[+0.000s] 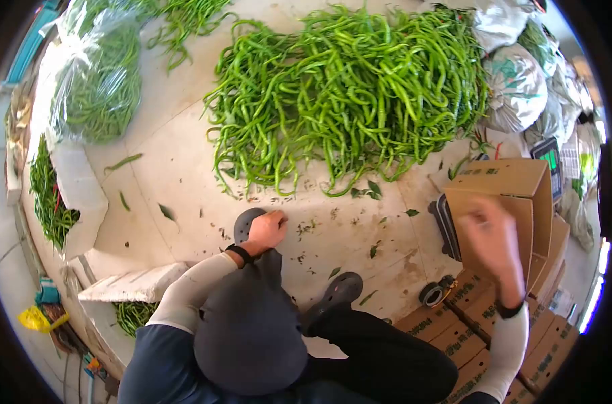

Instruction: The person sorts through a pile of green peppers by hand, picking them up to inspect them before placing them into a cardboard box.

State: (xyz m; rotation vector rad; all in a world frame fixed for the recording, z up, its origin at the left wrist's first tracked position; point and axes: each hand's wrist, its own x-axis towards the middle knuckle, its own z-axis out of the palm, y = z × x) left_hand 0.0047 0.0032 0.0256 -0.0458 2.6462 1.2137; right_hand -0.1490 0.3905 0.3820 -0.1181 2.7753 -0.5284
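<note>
A large heap of long green peppers (360, 87) lies on the tiled floor in front of me. My left hand (267, 230) is over my knee, beside a dark clog, with its fingers curled; whatever they may hold is hidden. On the right, my right hand (488, 232) is raised in front of an open cardboard box (498, 178) and is smeared by motion. That box rests on a dark scale, whose lit display (550, 160) shows behind it.
Flattened cartons (467, 323) lie at the lower right, with a tape roll (432, 294) beside them. Filled white sacks (514, 87) stand at the upper right. A clear bag of peppers (100, 87) and a foam box (134, 283) are on the left. Loose leaves dot the floor.
</note>
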